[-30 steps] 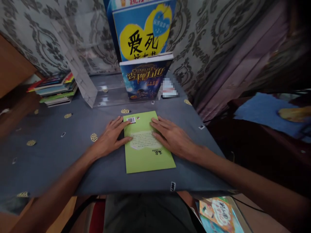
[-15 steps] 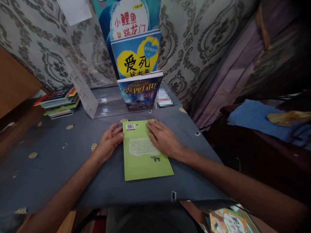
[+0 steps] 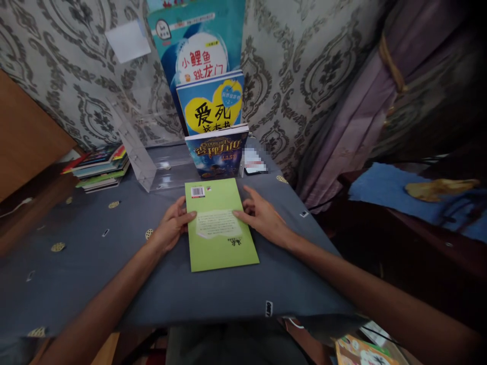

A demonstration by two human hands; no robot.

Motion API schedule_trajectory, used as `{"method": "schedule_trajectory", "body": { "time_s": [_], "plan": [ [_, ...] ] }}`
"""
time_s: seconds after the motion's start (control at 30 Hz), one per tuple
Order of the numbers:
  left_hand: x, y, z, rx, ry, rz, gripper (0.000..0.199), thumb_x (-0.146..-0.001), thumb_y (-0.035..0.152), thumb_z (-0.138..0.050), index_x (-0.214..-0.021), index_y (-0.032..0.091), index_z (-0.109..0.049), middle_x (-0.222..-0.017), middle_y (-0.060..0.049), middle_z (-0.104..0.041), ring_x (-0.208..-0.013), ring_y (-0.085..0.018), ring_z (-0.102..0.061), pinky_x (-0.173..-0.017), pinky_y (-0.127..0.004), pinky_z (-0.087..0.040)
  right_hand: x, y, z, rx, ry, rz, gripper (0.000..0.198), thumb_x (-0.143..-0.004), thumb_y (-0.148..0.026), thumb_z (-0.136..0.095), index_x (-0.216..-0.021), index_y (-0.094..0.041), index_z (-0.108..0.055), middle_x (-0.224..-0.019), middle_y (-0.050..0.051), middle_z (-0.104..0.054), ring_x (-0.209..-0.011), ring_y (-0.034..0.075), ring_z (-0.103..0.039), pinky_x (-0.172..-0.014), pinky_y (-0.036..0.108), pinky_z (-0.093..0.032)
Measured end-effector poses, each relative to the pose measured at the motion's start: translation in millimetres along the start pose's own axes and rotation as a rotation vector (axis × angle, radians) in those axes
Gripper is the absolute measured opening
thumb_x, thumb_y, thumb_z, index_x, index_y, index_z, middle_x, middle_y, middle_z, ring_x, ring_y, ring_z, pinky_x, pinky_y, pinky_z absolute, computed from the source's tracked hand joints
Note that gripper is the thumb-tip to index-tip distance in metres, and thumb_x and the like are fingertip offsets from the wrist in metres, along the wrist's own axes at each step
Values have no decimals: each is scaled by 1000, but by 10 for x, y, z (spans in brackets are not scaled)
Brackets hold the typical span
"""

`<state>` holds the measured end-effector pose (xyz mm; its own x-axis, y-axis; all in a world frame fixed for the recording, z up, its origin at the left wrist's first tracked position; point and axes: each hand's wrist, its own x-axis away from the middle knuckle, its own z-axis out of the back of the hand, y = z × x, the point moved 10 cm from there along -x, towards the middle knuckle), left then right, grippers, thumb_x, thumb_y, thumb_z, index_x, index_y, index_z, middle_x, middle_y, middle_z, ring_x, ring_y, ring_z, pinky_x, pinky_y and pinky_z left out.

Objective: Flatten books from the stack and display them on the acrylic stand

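Sitting toward the left of the counter [image 3: 152,299] with its grey-blue cloth, a stack of thin, bright-covered books [image 3: 102,170] lies beside the side panel of a transparent plastic stand [image 3: 143,171]. Farther right and closer to the body, the left hand [image 3: 173,225] is clamped on the left long edge of a lime-green paperback book [image 3: 222,256], thumb over the cover, other fingers curled at the edge with their tips partly hidden. The paperback lies directly between the two hands, barcode side up; its long axis runs away from the body, the far end leaning slightly left and pointing toward the stand. Whether it rests flat or is raised a little, I cannot tell. Beyond that end, a dark-blue glossy book [image 3: 220,157] stands in front of a blue book with a yellow heart [image 3: 209,106] and a tall teal book [image 3: 201,35]. The right hand [image 3: 266,218] appears to hold the opposite long edge, thumb on the cover, fingers bent past the side. Neither hand is clearly nearer: both touch the paperback at facing spots around mid-length, slightly toward its far end.
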<state>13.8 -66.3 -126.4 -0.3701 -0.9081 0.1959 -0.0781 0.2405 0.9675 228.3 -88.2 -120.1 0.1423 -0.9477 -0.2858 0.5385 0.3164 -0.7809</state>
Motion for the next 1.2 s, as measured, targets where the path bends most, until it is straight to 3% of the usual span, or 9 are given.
{"method": "schedule_trajectory", "body": {
  "time_s": [0.07,0.2,0.3,0.4,0.47,0.6,0.77,1.0,1.2],
  "plan": [
    [-15,120,19,-42,16,-70,67,-75,33,-85,-133,22,-55,-102,-7,-79,-85,-25,-78,-61,-28,-60,11,-45,-79,-178,-113,-23,61,-93,-32,-58,-150,-17,-44,-88,4,-78,-77,23,-74,-68,37,-61],
    [4,468,-101,-167,-47,-272,58,-82,40,-80,-131,23,-54,-113,-9,-77,-96,-27,-76,-71,-33,-63,20,-226,-78,-383,-195,-35,29,-92,-31,-58,-118,-18,-60,-99,8,-79,-72,19,-73,-47,26,-53],
    [91,783,-217,-281,-75,-486,48,-87,41,-76,-127,25,-55,-119,-5,-76,-109,-28,-73,-85,-38,-64,4,-381,98,-416,-81,37,18,-93,-33,-59,-108,-22,-57,-104,8,-79,-74,19,-73,-45,25,-54],
    [214,982,-281,-367,-82,-655,37,-91,41,-73,-123,29,-59,-115,3,-76,-115,-25,-70,-94,-38,-62,56,-523,297,-341,80,171,13,-96,-32,-57,-107,-25,-58,-106,7,-78,-89,23,-75,-60,32,-64],
    [299,1021,-266,-429,-69,-712,31,-92,41,-71,-120,30,-62,-110,3,-77,-111,-23,-72,-94,-37,-62,132,-554,395,-204,180,220,12,-97,-34,-58,-104,-25,-62,-100,6,-78,-88,24,-76,-67,36,-66],
    [488,948,-205,-650,-59,-735,23,-96,38,-66,-115,27,-72,-111,-4,-78,-105,-24,-74,-95,-41,-61,304,-637,475,84,276,348,15,-98,-27,-56,-107,-24,-67,-99,7,-78,-89,24,-76,-79,40,-65],
    [731,687,-327,-880,-294,-785,39,-99,24,-57,-134,35,-67,-140,-5,-67,-135,-28,-60,-115,-52,-48,431,-777,382,172,213,593,24,-99,-13,-52,-116,-24,-66,-126,11,-73,-120,22,-70,-100,44,-60],
    [707,165,-321,-1083,-436,-638,58,-94,8,-48,-142,38,-59,-151,-2,-57,-144,-26,-50,-123,-60,-34,434,-549,51,321,-16,638,29,-97,-7,-46,-108,-20,-69,-122,13,-75,-127,23,-66,-97,41,-62],
    [599,165,-270,-1202,-396,-672,48,-98,10,-43,-138,30,-63,-146,-6,-62,-138,-23,-57,-118,-51,-46,396,-492,-55,413,-158,612,38,-94,-3,-41,-111,-19,-71,-122,12,-76,-122,25,-69,-106,51,-56]
  ]
}}
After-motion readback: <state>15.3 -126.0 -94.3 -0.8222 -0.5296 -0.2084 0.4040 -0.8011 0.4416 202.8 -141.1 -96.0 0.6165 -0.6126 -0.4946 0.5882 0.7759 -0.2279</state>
